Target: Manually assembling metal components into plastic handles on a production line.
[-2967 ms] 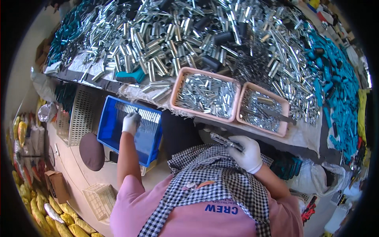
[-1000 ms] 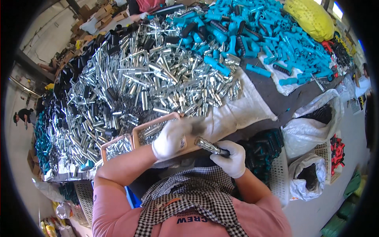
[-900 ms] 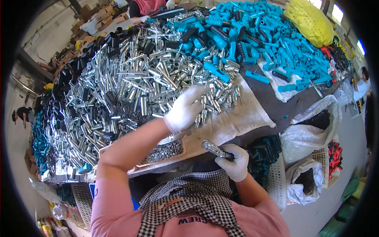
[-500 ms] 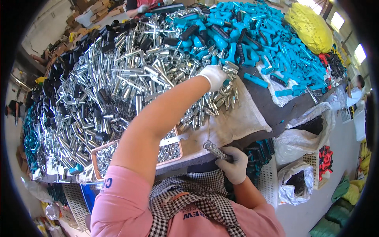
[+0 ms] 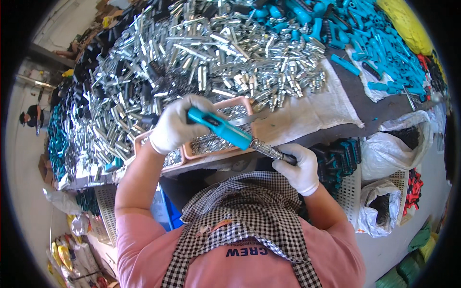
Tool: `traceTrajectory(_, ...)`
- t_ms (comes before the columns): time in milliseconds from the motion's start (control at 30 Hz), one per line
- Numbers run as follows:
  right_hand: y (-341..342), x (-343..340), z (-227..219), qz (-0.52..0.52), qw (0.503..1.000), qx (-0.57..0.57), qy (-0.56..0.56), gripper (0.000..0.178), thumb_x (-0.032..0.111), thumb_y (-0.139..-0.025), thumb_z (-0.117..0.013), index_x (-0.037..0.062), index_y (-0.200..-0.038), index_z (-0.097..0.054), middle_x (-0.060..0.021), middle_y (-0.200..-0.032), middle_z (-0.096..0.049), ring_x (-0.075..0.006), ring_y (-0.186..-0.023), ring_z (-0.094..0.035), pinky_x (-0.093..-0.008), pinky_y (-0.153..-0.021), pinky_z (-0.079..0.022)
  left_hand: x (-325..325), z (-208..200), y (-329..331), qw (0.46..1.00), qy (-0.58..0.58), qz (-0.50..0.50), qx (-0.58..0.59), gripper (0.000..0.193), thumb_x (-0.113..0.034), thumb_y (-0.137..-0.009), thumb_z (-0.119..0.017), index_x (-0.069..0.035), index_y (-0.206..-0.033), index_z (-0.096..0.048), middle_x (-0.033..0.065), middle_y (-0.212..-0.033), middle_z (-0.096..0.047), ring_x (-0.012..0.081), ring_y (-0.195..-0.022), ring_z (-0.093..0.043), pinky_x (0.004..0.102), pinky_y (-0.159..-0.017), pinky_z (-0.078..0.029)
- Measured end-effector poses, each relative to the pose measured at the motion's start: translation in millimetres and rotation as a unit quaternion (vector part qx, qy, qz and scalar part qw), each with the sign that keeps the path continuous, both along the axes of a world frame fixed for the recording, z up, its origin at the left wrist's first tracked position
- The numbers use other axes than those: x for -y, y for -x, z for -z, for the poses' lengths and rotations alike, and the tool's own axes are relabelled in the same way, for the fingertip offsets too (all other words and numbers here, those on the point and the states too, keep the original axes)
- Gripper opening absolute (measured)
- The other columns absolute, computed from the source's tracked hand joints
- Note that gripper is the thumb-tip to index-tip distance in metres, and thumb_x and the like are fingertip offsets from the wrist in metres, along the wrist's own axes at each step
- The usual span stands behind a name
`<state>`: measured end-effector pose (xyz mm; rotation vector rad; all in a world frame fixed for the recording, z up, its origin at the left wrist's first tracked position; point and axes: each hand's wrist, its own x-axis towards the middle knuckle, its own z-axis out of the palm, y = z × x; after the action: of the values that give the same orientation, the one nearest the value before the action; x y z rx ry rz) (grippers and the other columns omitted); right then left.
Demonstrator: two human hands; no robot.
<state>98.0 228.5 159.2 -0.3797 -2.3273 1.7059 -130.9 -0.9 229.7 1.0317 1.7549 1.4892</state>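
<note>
My gloved left hand (image 5: pixel 178 124) is closed around one end of a teal plastic tool housing (image 5: pixel 230 134), held slantwise above the parts tray. From the housing's lower right end comes a metal rod with a coil spring (image 5: pixel 267 150); whether the rod sits inside the housing or only meets its end I cannot tell. My gloved right hand (image 5: pixel 298 169) grips the dark far end of this spring rod, close to the table's front edge. Beneath the housing stands the pinkish tray (image 5: pixel 248 104) of small metal parts, with a flat metal strip (image 5: pixel 247 120) lying across its right side.
A large heap of metal pieces (image 5: pixel 192 57) covers the table. Teal plastic housings (image 5: pixel 379 53) are piled at the far right beside a yellow sack (image 5: pixel 408 24). White cloth (image 5: pixel 331 108) lies near the right front. Open white sacks (image 5: pixel 384 153) and baskets stand right of the table.
My left hand has come back from the heap toward the near left and now holds a teal housing. My right hand has brought the spring rod to its end. The view has shifted.
</note>
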Motion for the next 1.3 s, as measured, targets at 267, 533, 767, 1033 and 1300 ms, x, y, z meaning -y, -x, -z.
traceTrajectory(267,11.6,36.4,-0.2,-0.141,0.988,0.013,-0.065,0.031,0.013,-0.07,-0.079,-0.0013,-0.096,-0.071,-0.0154,-0.09,-0.072,-0.0248,-0.079,-0.072,-0.0319,-0.074,-0.055,90.5,2.9,-63.7,0.947,0.214,-0.054,-0.234,0.047,-0.006,-0.065,-0.083,-0.002,-0.109,-0.065,0.0144,-0.105,-0.065,0.028,-0.094,-0.066,0.0359,-0.083,-0.052)
traceTrajectory(533,23.5,74.1,7.3,-0.234,0.963,0.113,0.074,0.034,0.014,-0.07,-0.079,-0.0043,-0.098,-0.07,-0.0156,-0.095,-0.072,-0.0206,-0.082,-0.07,-0.0305,-0.079,-0.053,146.4,8.6,-96.2,0.949,0.197,-0.123,-0.214,0.048,-0.007,-0.058,-0.086,-0.002,-0.101,-0.065,0.0142,-0.101,-0.067,0.0326,-0.094,-0.066,0.0391,-0.083,-0.052)
traceTrajectory(767,28.5,108.0,2.1,-0.3,0.95,0.084,0.04,0.035,0.015,-0.068,-0.082,-0.0033,-0.095,-0.07,-0.0128,-0.082,-0.07,-0.017,-0.075,-0.068,-0.0302,-0.071,-0.053,151.3,41.7,-130.5,0.94,0.114,-0.084,-0.309,0.05,-0.009,-0.063,-0.083,-0.003,-0.108,-0.063,0.0147,-0.101,-0.064,0.0339,-0.087,-0.066,0.0399,-0.074,-0.056)
traceTrajectory(1033,37.9,126.9,2.4,-0.383,0.92,0.081,-0.002,0.076,0.042,-0.066,-0.085,-0.001,-0.124,-0.06,-0.0242,-0.108,-0.067,-0.0335,-0.097,-0.069,-0.035,-0.088,-0.054,143.8,67.0,-137.3,0.945,0.061,-0.064,-0.316,0.046,-0.012,-0.064,-0.081,-0.005,-0.106,-0.063,0.0138,-0.097,-0.064,0.0327,-0.083,-0.067,0.0401,-0.07,-0.055)
traceTrajectory(1300,53.3,127.0,1.9,-0.337,0.939,0.063,-0.036,0.045,0.031,-0.076,-0.079,0.0037,-0.11,-0.068,-0.022,-0.087,-0.068,-0.0349,-0.079,-0.069,-0.0373,-0.071,-0.054,127.0,59.3,-97.4,0.903,0.136,-0.027,-0.406,0.032,-0.006,-0.069,-0.072,-0.006,-0.099,-0.061,0.0126,-0.09,-0.061,0.0317,-0.078,-0.064,0.0412,-0.066,-0.054)
